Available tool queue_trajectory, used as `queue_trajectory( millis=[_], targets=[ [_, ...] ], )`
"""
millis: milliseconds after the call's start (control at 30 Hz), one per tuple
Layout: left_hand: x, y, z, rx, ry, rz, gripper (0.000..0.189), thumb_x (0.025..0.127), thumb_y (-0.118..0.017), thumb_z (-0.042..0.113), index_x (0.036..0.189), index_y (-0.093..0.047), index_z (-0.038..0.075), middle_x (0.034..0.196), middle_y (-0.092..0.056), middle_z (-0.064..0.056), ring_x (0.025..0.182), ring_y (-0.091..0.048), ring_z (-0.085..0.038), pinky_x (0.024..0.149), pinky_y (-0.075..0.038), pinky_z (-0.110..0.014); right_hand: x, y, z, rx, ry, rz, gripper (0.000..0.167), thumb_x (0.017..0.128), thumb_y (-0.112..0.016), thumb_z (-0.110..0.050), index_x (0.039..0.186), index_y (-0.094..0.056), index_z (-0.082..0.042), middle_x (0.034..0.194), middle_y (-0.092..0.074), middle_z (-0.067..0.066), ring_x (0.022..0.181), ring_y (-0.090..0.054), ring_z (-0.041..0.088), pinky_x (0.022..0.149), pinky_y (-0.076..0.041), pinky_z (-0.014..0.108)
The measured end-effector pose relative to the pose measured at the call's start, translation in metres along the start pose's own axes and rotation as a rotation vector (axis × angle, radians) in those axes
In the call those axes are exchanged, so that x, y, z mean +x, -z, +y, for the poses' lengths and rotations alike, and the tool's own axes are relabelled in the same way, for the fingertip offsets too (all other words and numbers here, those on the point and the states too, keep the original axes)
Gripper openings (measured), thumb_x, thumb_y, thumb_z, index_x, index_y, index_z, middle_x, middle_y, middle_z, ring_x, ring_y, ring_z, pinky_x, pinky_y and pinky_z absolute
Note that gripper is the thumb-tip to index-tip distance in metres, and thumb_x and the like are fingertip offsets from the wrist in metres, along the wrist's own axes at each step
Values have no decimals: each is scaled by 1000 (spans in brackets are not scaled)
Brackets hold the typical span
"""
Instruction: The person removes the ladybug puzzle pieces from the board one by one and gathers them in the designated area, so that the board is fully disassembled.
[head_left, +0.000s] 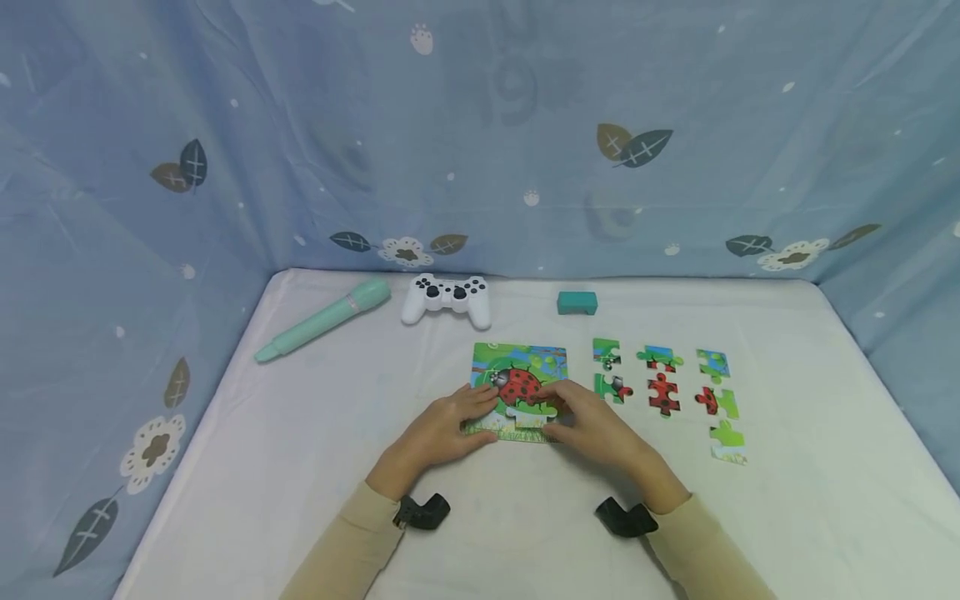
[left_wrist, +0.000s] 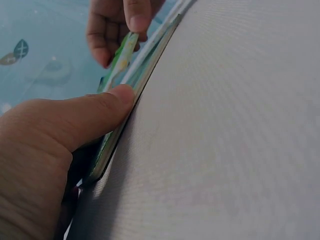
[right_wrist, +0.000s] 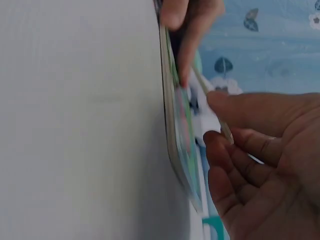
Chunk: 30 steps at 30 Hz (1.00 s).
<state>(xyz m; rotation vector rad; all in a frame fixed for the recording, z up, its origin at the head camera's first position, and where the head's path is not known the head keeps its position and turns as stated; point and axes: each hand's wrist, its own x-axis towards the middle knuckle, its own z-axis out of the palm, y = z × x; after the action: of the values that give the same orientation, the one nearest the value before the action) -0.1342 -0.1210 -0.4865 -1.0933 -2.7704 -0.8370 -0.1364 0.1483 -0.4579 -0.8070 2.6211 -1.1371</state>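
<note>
A puzzle board point(head_left: 553, 360) with a ladybug picture lies flat on the white cloth, in front of the person. My left hand point(head_left: 447, 423) rests on its left side, fingers extended over the picture. In the left wrist view the left thumb lies at the edge of the board. My right hand point(head_left: 596, 427) pinches a green-and-white puzzle piece point(head_left: 529, 418) between thumb and fingers, above the lower part of the board. The right wrist view shows this piece point(right_wrist: 226, 132) edge-on, lifted clear of the board.
To the right lie several loose puzzle pieces point(head_left: 663, 394) in rough columns. A white game controller point(head_left: 447, 297), a teal block point(head_left: 577, 302) and a mint-green marker-shaped object point(head_left: 322, 322) are along the back. Patterned blue curtain point(head_left: 480, 167) surrounds the table.
</note>
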Motion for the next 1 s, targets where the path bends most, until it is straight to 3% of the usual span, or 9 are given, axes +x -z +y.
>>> queue_trajectory(
  millis=[267,533,833,1000],
  targets=[
    [0,-2,0,0,9,-10,58,85,-68,41,130,-57,5,139,-52,-4,132,-46,-20,116,-30,-34,-26,27,21,-55,-28,56,39,82,-73,-12,118,-59,-8,110,-64,1,96,-60,16,84,-55,32],
    [0,0,1,-6,8,-6,57,86,-67,39,129,-58,4,138,-53,-5,132,-45,-21,116,-30,-36,-64,55,41,-79,-128,138,40,81,-75,-13,117,-59,-7,111,-63,4,93,-59,17,79,-54,25],
    [1,1,1,-10,21,-23,57,86,-67,39,130,-57,3,139,-52,-5,133,-45,-21,116,-30,-35,-98,78,59,-104,-229,166,42,82,-75,-18,120,-59,-8,116,-62,9,91,-55,2,74,-53,19],
    [0,2,3,-7,21,-24,57,87,-67,39,130,-57,3,139,-52,-5,133,-45,-21,116,-30,-35,-111,83,67,-133,-231,185,42,81,-76,-18,118,-60,-8,114,-62,9,88,-51,-8,71,-50,15]
  ],
)
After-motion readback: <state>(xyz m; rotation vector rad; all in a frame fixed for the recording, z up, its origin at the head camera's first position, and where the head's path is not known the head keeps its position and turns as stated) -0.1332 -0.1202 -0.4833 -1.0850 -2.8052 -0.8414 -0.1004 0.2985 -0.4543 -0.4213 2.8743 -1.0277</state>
